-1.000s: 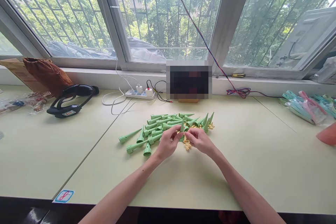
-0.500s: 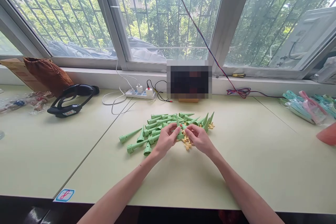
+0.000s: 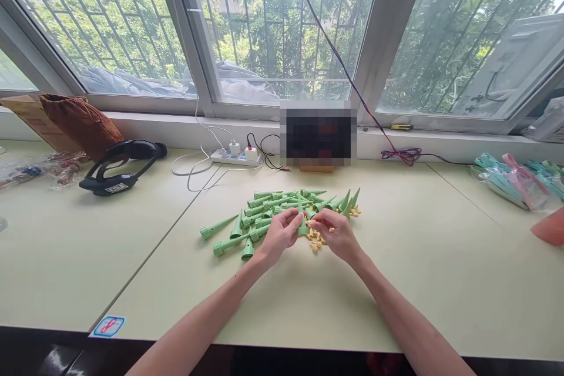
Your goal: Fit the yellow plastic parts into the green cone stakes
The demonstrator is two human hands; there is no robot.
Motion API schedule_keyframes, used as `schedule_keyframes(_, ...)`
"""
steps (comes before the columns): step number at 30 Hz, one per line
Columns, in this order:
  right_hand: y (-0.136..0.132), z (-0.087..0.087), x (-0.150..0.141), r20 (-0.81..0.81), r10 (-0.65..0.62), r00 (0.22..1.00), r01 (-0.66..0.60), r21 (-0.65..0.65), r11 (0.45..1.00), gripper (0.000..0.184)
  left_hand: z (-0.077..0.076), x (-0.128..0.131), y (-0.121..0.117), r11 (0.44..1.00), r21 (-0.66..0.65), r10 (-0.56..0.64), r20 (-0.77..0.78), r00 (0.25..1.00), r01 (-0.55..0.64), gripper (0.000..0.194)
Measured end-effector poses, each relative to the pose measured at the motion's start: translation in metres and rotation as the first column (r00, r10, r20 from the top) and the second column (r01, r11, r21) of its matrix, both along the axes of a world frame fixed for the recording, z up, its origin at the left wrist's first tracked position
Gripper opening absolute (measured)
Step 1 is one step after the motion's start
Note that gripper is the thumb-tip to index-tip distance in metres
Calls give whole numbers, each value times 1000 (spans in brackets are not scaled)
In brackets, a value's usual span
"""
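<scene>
My left hand (image 3: 282, 234) grips a green plastic watering spike (image 3: 302, 221), its pointed end up and its wide collar at the bottom. Close beside it, my right hand (image 3: 338, 232) is closed in a pinch, with a small yellow plastic piece (image 3: 311, 223) at the fingertips, partly covered. More green spikes (image 3: 259, 207) lie heaped behind and to the left of my hands. Several others stand tip-up (image 3: 348, 204) behind my right hand. Loose yellow pieces (image 3: 315, 243) are scattered under and between the hands.
On the pale table (image 3: 282, 299), a black headset (image 3: 117, 173) and a brown drawstring bag (image 3: 81, 123) are on the left. A power strip (image 3: 235, 156) with cables lies at the back, beside a blurred-out screen (image 3: 318, 135). Bagged coloured plastic items (image 3: 513, 179) lie at far right.
My right fingers have drawn slightly away from the spike, and a yellow piece now shows at their tips. The left hand keeps its grip almost in place.
</scene>
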State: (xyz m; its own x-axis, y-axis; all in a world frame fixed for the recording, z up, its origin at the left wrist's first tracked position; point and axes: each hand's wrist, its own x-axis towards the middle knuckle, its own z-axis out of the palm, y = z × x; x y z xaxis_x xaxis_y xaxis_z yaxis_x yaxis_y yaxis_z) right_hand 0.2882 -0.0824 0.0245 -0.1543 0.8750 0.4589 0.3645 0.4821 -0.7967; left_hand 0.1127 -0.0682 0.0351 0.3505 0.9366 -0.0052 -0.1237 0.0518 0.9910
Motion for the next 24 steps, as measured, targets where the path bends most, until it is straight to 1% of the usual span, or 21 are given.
schedule_keyframes(4,-1,0,-1,-3,-17,1000,17,-5,1000,32,3,1,-2,998,58,17,-19,1000,-16,40)
schedule_keyframes(8,-1,0,-2,-17,-36,999,35,-29,999,34,5,2,-4,989,142,49,-59,997,-40,37)
schedule_keyframes(12,-1,-1,-3,-2,-50,999,50,-38,998,36,0,1,-4,971,235,59,-97,994,-34,34)
schedule_keyframes(17,-2,0,-3,29,-54,998,56,-46,997,41,-5,1,-6,954,300,50,-147,988,-3,34)
schedule_keyframes(20,-3,1,-3,50,-58,997,60,-43,997,46,-5,1,-8,930,367,67,-194,979,9,31)
schedule_keyframes(24,-3,3,-2,65,-42,997,47,-74,996,49,-5,2,-9,876,481,118,-254,960,19,27)
